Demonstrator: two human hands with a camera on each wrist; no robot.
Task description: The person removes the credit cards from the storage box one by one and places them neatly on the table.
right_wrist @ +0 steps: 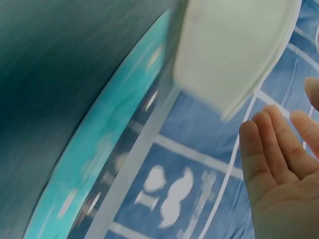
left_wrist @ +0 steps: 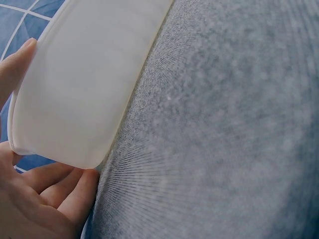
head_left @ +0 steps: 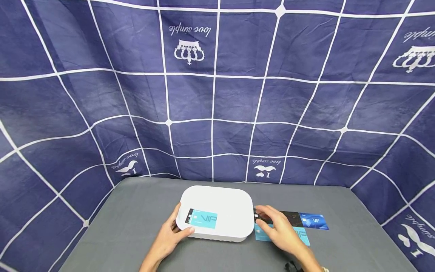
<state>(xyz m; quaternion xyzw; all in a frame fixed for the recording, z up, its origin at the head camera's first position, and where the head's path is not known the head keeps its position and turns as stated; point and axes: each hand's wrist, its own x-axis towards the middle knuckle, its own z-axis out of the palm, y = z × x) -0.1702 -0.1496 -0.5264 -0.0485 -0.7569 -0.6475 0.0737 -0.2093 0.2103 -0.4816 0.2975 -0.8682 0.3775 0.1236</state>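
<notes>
A white rounded plastic box (head_left: 234, 211) sits on the grey table. On its top lie a teal VIP card (head_left: 204, 219) and a black card (head_left: 188, 215) largely covered by it. My left hand (head_left: 168, 236) holds the box's left end, thumb at the front edge and fingers around the side; the left wrist view shows this grip on the box wall (left_wrist: 75, 84). Just right of the box, my right hand (head_left: 280, 230) hovers over cards with its fingers extended; in the right wrist view the palm (right_wrist: 284, 174) faces the camera and holds nothing.
Beneath and beside the right hand lie teal card stock (head_left: 262, 235), black card stock (head_left: 291, 217) and a blue VIP card (head_left: 314, 221), partly hidden. A small black object (head_left: 291, 266) shows at the front edge. A blue checked curtain (head_left: 238, 98) hangs behind the table (head_left: 142, 204).
</notes>
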